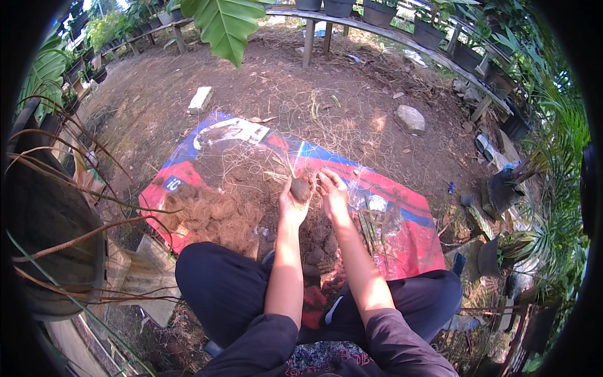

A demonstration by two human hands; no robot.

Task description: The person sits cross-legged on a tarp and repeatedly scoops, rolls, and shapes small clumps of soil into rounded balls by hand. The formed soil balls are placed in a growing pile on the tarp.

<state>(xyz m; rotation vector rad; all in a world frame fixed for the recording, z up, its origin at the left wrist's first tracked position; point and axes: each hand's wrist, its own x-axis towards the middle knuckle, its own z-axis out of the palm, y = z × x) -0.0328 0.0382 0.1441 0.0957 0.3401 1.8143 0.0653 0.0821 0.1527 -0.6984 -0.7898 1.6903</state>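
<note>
My left hand (293,207) holds a rounded ball of dark soil (300,189) with a thin green plant stem (290,166) rising from its top. Just to the right is my right hand (333,191), its soiled fingers curled and apart, with nothing plainly held between them. Brown coconut-like fibre (221,217) lies in a loose heap at the left of a red and blue plastic sheet (414,240). Loose dark soil and lumps (315,256) lie below the hands, between my legs. Several cut green stems (370,231) rest on the sheet to the right.
Tangled pale string (348,127) spreads over the sheet's far edge and the ground. Beyond lie a grey stone (411,118) and a white block (200,99). A large dark pot (56,226) stands at the left. Wooden benches (395,35) with potted plants curve around the back.
</note>
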